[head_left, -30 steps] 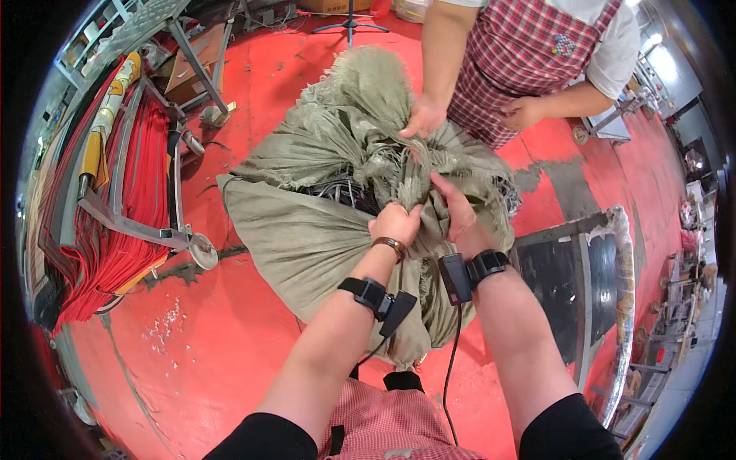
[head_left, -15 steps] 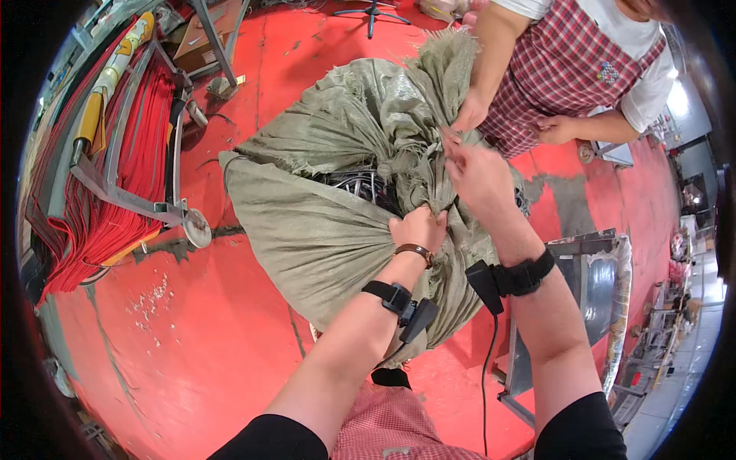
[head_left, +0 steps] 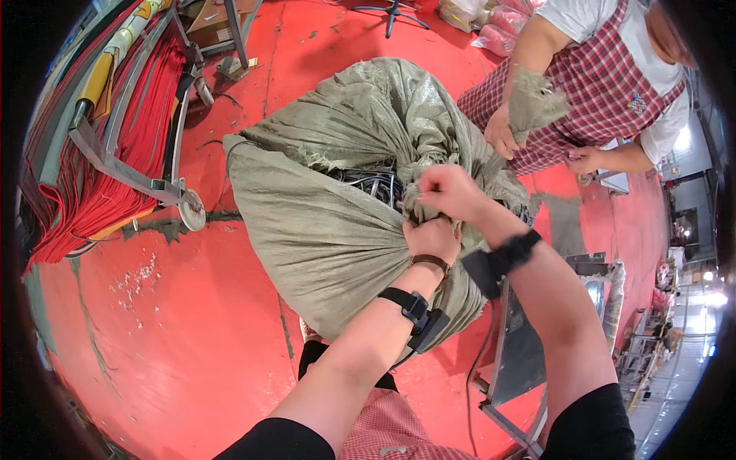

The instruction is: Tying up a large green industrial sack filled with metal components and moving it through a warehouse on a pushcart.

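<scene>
A large olive-green woven sack stands in front of me, its cloth drawn together in folds. Through a gap in it show dark, shiny strands, whose kind I cannot make out. My left hand is closed on the bunched cloth just below the gathered part. Above it, my right hand is curled with fingers bent together over the gather; what is in them is hidden. At the far right, a co-worker's hand holds a frayed piece of the same olive cloth; whether it joins the sack I cannot tell.
A wheeled metal rack with red and grey sheet material stands at left. The co-worker in a checked apron is at the far right. A grey metal cart stands near my right arm. Plastic-wrapped bundles lie behind.
My right hand has moved left and nearer, over my left hand's grip. The co-worker's hand has drawn right with the frayed cloth, away from the gather. The view has shifted slightly.
</scene>
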The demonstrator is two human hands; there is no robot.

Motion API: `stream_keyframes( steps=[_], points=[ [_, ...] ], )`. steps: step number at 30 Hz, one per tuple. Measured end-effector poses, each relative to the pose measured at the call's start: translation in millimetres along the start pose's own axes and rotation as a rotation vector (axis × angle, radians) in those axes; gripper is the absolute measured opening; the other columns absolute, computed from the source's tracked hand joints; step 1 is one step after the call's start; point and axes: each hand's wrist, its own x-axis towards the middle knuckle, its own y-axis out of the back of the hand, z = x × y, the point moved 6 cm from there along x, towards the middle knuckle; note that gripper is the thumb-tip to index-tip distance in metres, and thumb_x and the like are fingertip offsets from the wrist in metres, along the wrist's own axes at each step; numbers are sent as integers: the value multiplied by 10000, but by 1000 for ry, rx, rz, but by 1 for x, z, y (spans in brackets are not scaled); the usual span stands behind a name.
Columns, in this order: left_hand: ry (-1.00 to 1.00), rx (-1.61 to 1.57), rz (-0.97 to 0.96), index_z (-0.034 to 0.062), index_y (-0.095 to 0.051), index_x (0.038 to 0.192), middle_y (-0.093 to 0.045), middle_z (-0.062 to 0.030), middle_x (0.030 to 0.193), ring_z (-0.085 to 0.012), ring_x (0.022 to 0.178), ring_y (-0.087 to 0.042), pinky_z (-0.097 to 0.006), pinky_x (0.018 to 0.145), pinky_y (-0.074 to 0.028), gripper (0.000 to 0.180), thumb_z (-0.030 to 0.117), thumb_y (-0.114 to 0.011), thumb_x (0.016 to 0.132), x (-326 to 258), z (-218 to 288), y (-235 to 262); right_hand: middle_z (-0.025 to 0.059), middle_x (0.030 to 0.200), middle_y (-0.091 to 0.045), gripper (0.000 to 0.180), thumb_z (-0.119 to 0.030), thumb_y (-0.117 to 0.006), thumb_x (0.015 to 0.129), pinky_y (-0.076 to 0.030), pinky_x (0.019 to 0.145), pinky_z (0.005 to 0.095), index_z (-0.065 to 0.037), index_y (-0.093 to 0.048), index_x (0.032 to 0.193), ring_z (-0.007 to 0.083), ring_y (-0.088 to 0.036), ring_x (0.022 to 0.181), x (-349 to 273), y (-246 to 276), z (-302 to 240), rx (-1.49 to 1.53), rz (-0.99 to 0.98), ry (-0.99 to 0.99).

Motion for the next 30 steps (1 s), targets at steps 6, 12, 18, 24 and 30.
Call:
stream_keyframes(
  steps=[6, 12, 18, 24, 30],
  points=[
    [121, -99, 220, 112, -616, 686, -603, -81, 612, -253, 546, -562, -431, 688, -331, 310, 366, -455, 763, -13, -12, 27, 172, 916, -574, 375, -324, -636, 705, -450, 714, 285, 31, -537, 775, 222, -575, 819, -16, 19, -12, 189, 259, -162],
    [13, -113, 771, 121, -619, 745, -605, -76, 636, -245, 582, -561, -446, 728, -320, 302, 380, -463, 760, -17, -12, 23, 116, 773, -596, 241, -262, -605, 667, -455, 624, 341, -29, -575, 719, 302, -573, 731, 8, -1, -25, -481, -98, -136],
    [50, -51, 562, 149, -590, 969, -609, -52, 932, -229, 863, -559, -466, 820, -304, 316, 338, -487, 737, -19, -22, 32, 56, 721, -553, 96, -42, -586, 652, -437, 666, 303, -32, -562, 745, 197, -547, 692, -83, 14, -6, 442, 647, 266],
    [102, -171, 376, 189, -447, 1179, -483, -20, 1181, -219, 1114, -401, -463, 900, -229, 473, 380, -449, 747, -15, -15, 14, 71, 758, -574, 345, -353, -593, 749, -440, 628, 283, -10, -570, 779, 133, -541, 690, -41, 22, 15, 718, 136, -394],
    [133, -285, 112, 209, -384, 1220, -406, 16, 1256, -214, 1173, -325, -449, 920, -198, 514, 465, -391, 775, -11, -26, 10, 160, 679, -601, 438, -417, -582, 711, -452, 559, 380, 21, -590, 692, 294, -581, 627, -1, 20, -24, -355, -20, -153]
  ],
)
